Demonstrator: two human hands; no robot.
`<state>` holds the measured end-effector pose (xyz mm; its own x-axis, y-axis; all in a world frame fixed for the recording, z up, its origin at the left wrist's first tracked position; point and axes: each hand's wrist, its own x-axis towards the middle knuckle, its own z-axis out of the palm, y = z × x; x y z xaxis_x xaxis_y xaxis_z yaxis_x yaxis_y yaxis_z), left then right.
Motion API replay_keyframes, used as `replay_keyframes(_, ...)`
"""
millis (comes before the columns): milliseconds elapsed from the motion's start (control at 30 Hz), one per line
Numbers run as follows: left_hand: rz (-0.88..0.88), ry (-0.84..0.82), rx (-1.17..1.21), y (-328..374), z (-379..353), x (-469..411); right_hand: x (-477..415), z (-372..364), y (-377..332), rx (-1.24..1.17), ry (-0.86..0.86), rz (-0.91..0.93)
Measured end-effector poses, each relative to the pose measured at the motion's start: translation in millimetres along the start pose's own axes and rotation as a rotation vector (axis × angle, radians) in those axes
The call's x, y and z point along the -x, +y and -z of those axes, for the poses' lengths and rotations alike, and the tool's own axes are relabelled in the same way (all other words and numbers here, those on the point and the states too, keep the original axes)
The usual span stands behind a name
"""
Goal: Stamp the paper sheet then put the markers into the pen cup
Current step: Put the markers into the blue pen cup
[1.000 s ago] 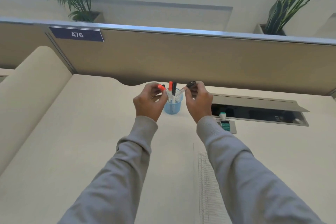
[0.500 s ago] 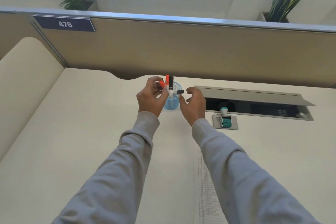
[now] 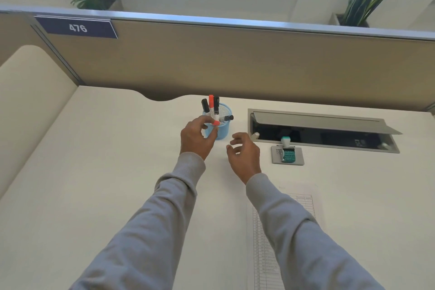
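Observation:
A blue mesh pen cup (image 3: 223, 129) stands near the partition and holds several markers (image 3: 211, 104) with orange and black caps. One black-capped marker (image 3: 227, 118) leans out to the right. An orange cap (image 3: 216, 122) pokes over the cup's near rim, right at the fingertips of my left hand (image 3: 196, 140), whose fingers are spread loosely. My right hand (image 3: 243, 153) hovers open just right of the cup, holding nothing. The printed paper sheet (image 3: 289, 226) lies near me, partly under my right forearm. The teal stamp (image 3: 288, 151) rests on its grey pad (image 3: 275, 156).
An open cable hatch (image 3: 329, 135) with a raised grey lid is set into the desk behind the stamp. A tan partition (image 3: 235, 63) with a "476" label closes off the back. A curved side panel (image 3: 30, 106) borders the left.
My right hand let go of the black-capped marker, which now leans in the cup, and pulled back toward me. My left hand has drawn back and loosened around the orange-capped marker.

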<state>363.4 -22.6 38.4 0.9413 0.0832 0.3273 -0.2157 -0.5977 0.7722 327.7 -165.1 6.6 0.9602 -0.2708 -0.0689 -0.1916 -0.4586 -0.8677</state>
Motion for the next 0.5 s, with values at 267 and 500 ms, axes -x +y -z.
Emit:
replay_keyframes(267,0.047,0.07,0.042,-6,31,33,60,-1,14,-0.045,-0.145,-0.014)
replay_keyframes(500,0.146,0.076,0.013,-35,78,98,116,-5,29,0.13,-0.248,0.111)
